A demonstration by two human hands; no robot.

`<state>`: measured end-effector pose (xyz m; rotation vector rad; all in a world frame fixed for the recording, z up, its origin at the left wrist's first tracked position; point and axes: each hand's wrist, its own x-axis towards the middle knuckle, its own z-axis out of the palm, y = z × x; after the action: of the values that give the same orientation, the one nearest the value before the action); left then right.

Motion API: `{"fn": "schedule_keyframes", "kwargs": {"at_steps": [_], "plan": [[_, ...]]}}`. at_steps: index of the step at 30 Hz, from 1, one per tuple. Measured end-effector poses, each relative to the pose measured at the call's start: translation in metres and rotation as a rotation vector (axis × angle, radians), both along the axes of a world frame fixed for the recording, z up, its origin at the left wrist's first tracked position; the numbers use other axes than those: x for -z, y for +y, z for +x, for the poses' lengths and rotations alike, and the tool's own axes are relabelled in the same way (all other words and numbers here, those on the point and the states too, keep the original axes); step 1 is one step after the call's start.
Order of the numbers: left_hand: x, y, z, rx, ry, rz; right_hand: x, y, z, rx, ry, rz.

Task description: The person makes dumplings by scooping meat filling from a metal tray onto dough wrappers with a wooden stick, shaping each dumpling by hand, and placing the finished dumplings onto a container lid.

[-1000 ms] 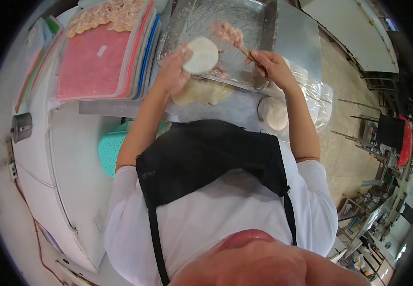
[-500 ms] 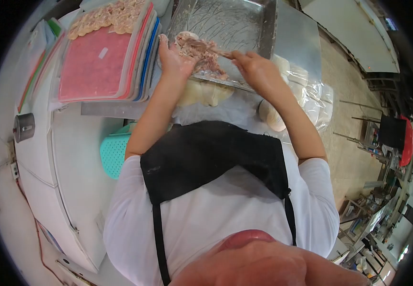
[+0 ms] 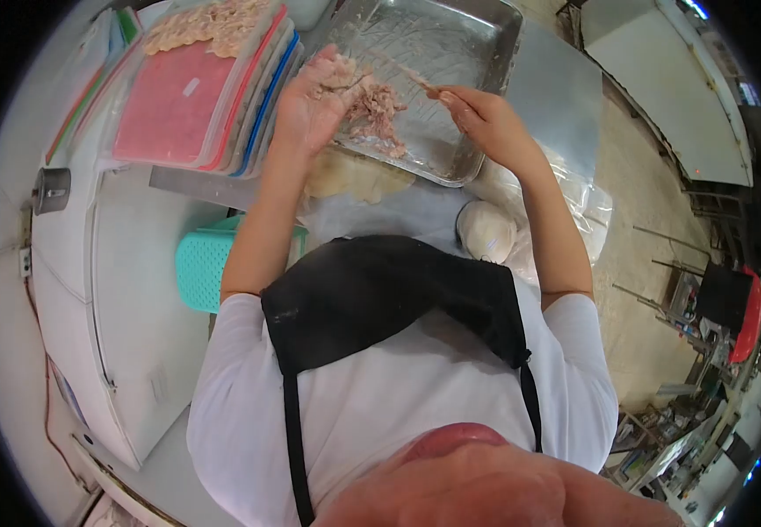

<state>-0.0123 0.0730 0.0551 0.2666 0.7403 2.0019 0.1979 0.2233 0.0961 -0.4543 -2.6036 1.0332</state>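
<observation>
My left hand is palm up over the left side of a metal tray. Cupped in its fingers is a pale dumpling wrapper, partly hidden, with some meat on it. My right hand grips the handle of a narrow spatula, whose smeared end points left toward the wrapper. Between the hands, minced meat filling is heaped in the tray's near left corner. Greasy streaks cover the tray's floor.
Left of the tray are stacked lidded containers, with pale pieces on top. Near the tray's front edge lie flat pale dough and a wrapped white roll. A turquoise basket stands lower left.
The spatula has lifted off the filling and moved up and right with my right hand. My left hand has shifted slightly left. The view has tilted a little.
</observation>
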Motion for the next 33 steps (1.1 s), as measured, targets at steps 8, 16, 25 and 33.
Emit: {"fn": "schedule_keyframes", "kwargs": {"at_steps": [8,16,25,33], "plan": [[-0.049,-0.009,0.014,-0.034,1.398,-0.235,-0.039,0.006,0.032,-0.18,-0.17,-0.441],[-0.048,-0.007,0.005,0.399,1.722,-0.336,0.023,0.012,0.016,-0.287,-0.197,-0.206],[0.03,-0.011,-0.014,0.265,1.056,-0.686,0.05,0.009,-0.002,-0.119,-0.016,0.372],[-0.037,-0.033,-0.002,0.175,1.275,-0.463,0.017,0.026,0.022,0.02,-0.264,0.212]]}}
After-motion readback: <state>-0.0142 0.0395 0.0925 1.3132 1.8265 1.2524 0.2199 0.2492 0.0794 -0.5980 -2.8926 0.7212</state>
